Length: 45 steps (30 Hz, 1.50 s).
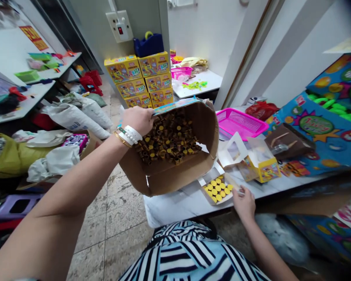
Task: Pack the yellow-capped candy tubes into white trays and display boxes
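Note:
My left hand is closed over the far left rim of a cardboard box, which is tilted so its inside faces me. Many small brown cylinders with yellow ends are heaped in it. At the table's front edge, my right hand has its fingers curled on the right corner of a small open display box. Rows of round yellow tops show inside this small box. Just beyond it stands another small yellow box with a clear window.
A pink basket sits behind the small boxes on the marble-patterned table. Stacked yellow cartons hold a blue tape dispenser. Large blue printed cartons stand at right. White sacks lie on the floor at left.

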Motion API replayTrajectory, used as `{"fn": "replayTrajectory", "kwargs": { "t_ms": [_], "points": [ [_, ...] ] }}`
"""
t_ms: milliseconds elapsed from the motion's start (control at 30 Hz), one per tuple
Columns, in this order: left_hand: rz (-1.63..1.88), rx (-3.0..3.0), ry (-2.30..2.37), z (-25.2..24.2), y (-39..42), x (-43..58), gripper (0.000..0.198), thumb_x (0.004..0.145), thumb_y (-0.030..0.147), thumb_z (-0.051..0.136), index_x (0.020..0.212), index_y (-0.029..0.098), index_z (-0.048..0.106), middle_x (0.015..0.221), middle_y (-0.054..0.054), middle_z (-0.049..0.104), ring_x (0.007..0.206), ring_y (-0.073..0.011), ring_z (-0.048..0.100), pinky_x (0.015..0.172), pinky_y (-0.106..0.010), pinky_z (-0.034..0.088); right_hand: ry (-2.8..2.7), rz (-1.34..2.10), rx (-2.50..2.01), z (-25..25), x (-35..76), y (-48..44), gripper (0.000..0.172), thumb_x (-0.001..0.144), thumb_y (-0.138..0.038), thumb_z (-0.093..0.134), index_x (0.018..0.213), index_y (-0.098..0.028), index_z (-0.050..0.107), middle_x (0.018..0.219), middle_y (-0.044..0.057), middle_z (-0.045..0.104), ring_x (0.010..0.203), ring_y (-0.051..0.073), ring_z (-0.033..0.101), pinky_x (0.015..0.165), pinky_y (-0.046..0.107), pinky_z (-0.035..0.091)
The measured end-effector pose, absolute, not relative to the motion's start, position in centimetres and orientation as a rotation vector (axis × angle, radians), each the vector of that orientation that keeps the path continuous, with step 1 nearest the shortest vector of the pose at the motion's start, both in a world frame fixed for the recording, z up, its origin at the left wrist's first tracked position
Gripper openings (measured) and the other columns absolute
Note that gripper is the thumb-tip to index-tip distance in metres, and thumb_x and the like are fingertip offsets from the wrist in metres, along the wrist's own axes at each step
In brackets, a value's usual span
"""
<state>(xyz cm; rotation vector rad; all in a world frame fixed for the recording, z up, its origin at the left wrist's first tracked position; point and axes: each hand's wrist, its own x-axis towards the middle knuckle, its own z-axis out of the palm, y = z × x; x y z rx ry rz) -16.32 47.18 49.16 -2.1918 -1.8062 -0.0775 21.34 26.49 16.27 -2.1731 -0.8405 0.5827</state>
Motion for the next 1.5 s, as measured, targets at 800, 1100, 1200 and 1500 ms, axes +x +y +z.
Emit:
{"fn": "replayTrajectory", "kwargs": {
  "t_ms": [800, 1100, 1200, 1500],
  "points": [
    [-0.151, -2.54, -1.624, 37.2, 33.7, -10.7, 0.05, 0.093, 0.029, 0.052, 0.138, 0.01, 0.057, 0.144, -0.025, 0.051, 0.136, -0.0436, 0.047, 0.106, -0.058, 0.046, -0.725, 1.089, -2.365, 15.0, 32.3, 14.8, 0.035, 0.066, -0.04, 0.056, 0.088, -0.021, 0.075, 0.076, 0.013, 0.076, 0.074, 0.033, 0.073, 0.062, 0.039, 0.057],
    [-0.622, -3.122, -1.447, 31.7, 24.9, -13.1, 0.034, 0.088, 0.038, 0.057, 0.119, 0.039, 0.071, 0.124, -0.003, 0.071, 0.128, -0.0294, 0.058, 0.112, -0.053, 0.046, -1.166, 1.16, -2.244, 16.9, 27.0, 19.1, 0.045, 0.067, -0.035, 0.055, 0.107, -0.021, 0.072, 0.1, 0.007, 0.077, 0.092, 0.028, 0.07, 0.078, 0.033, 0.051],
    [-0.915, -2.975, -1.865, 24.4, 22.6, -13.4, 0.053, 0.086, 0.044, 0.056, 0.136, 0.027, 0.06, 0.142, -0.012, 0.058, 0.138, -0.0325, 0.048, 0.113, -0.051, 0.046, -1.33, 1.138, -2.083, 16.9, 23.0, 23.4, 0.043, 0.068, -0.028, 0.055, 0.107, -0.022, 0.072, 0.09, 0.004, 0.077, 0.08, 0.023, 0.07, 0.07, 0.029, 0.05],
    [-0.571, -2.699, -2.429, 11.0, 25.2, -14.7, 0.081, 0.085, 0.041, 0.053, 0.158, 0.036, 0.016, 0.136, -0.004, 0.064, 0.117, -0.0361, 0.065, 0.094, -0.051, 0.059, -1.274, 1.225, -1.631, 11.7, 15.4, 35.0, 0.028, 0.075, -0.046, 0.063, 0.077, -0.02, 0.072, 0.06, 0.002, 0.069, 0.051, 0.02, 0.061, 0.05, 0.028, 0.047]
  ]
}}
